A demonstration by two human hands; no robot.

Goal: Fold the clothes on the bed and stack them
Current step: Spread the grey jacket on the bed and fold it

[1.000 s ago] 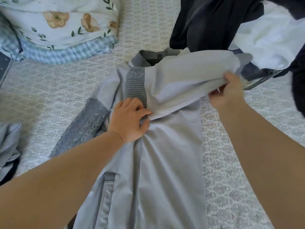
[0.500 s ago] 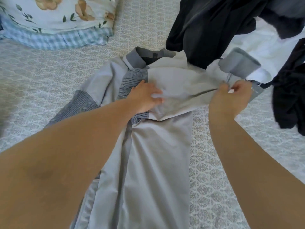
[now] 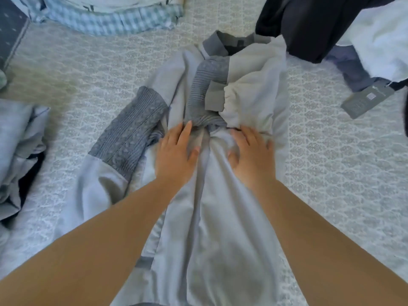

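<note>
jacket (image 3: 220, 217) spread lengthwise on bed (image 3: 331, 173) | right sleeve (image 3: 249, 93) folded across chest | left hand (image 3: 176, 155), right hand (image 3: 251, 157): fingers flat, apart, clamping nothing, pressing jacket, likely to smooth and pin the fold | left sleeve (image 3: 123, 151) unfolded

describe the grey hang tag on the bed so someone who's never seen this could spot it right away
Start at the grey jacket spread mid-bed, then look right to the pile of dark and white clothes. The hang tag lies flat on the bedspread just below that pile: a stiff grey rectangle, not soft fabric.
</note>
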